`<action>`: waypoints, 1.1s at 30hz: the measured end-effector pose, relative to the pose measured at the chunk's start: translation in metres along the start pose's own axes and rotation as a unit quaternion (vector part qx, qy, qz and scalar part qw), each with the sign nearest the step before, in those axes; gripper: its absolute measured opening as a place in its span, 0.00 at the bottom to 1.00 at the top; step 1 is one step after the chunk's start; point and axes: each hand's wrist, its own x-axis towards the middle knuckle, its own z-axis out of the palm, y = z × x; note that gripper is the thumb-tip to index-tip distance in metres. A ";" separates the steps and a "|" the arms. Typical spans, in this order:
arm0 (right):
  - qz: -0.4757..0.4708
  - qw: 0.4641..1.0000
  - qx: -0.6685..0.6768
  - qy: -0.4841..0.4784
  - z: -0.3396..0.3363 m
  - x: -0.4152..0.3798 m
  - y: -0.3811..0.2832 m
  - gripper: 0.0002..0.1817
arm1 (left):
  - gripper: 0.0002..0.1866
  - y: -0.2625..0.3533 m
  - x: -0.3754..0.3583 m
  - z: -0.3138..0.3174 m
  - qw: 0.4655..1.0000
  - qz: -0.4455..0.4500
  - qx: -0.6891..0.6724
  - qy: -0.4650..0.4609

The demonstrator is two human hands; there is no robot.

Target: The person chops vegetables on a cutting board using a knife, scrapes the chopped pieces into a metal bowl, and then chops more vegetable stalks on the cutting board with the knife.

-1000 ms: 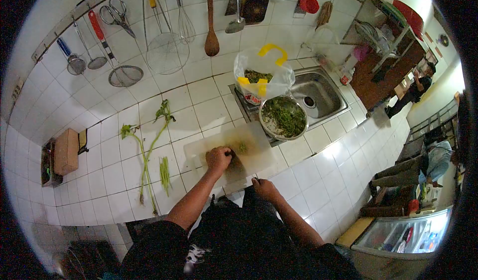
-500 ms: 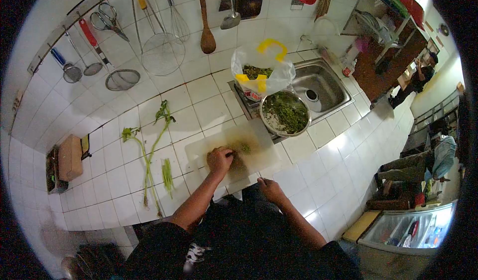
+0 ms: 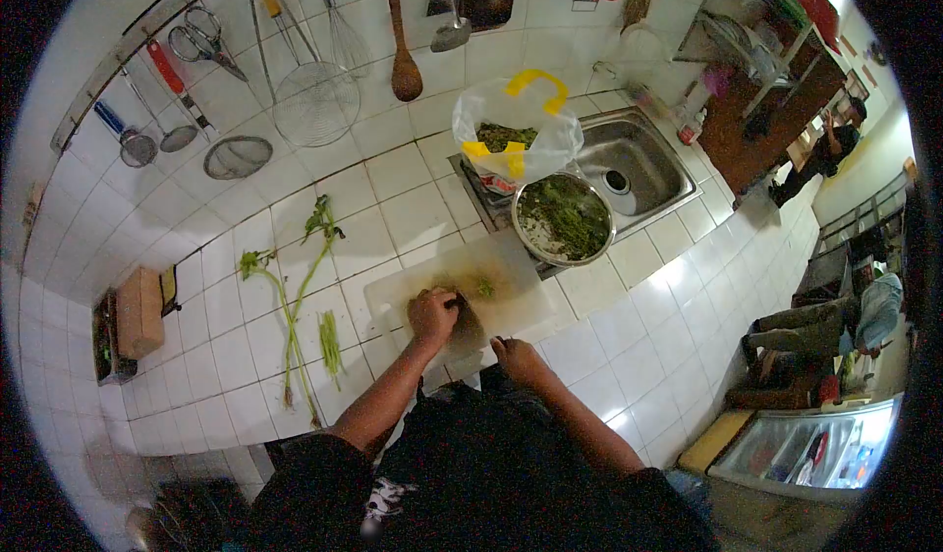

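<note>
My left hand (image 3: pixel 433 317) rests on the pale cutting board (image 3: pixel 393 292) with its fingers curled down; what they press or hold is hidden. At the board's near edge, my right hand (image 3: pixel 521 362) is closed around the handle of a knife, its dark blade (image 3: pixel 474 324) slanting toward my left fingers. A small heap of chopped greens (image 3: pixel 483 286) lies just beyond the blade. Left of the board are long leafy celery stalks (image 3: pixel 291 311) and a short bundle of cut stems (image 3: pixel 329 344). Beyond the board's right end stands a metal bowl (image 3: pixel 562 220) of chopped greens.
A plastic bag (image 3: pixel 560 144) with greens inside stands behind the bowl, beside the steel sink (image 3: pixel 672 184). Utensils, including a wooden spoon (image 3: pixel 406 76), hang along the tiled wall. A brown box (image 3: pixel 139 311) sits at the far left. Other people are at the right.
My right hand has shifted slightly left and up toward the board, and the knife blade has swung closer to my left hand. My left hand stays nearly in place.
</note>
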 end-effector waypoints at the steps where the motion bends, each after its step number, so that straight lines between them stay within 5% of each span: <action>1: 0.002 1.000 0.002 0.002 -0.003 -0.003 -0.005 0.35 | 0.11 -0.001 0.000 0.000 1.000 0.009 0.006 0.009; 7: 0.022 1.000 0.020 -0.008 -0.011 -0.023 -0.003 0.34 | 0.12 0.003 0.011 -0.012 0.993 -0.099 -0.034 -0.053; 14: 0.064 0.998 -0.004 0.001 -0.008 -0.020 -0.010 0.34 | 0.10 0.008 0.005 -0.014 0.998 -0.050 0.012 -0.032; 16: 0.071 0.997 -0.010 -0.015 -0.006 -0.024 -0.004 0.33 | 0.08 0.012 0.008 -0.016 0.991 -0.105 -0.031 -0.071; 19: 0.039 0.999 -0.018 -0.014 -0.009 -0.021 0.003 0.33 | 0.07 0.004 0.007 -0.008 1.000 -0.016 -0.008 -0.016; 25: 0.078 0.995 0.022 0.053 -0.015 -0.021 -0.010 0.32 | 0.07 0.009 0.001 -0.013 1.000 -0.013 -0.004 -0.019; 33: 0.023 0.999 0.043 0.008 -0.028 -0.044 -0.003 0.35 | 0.08 0.007 0.003 -0.011 0.999 -0.022 -0.027 -0.003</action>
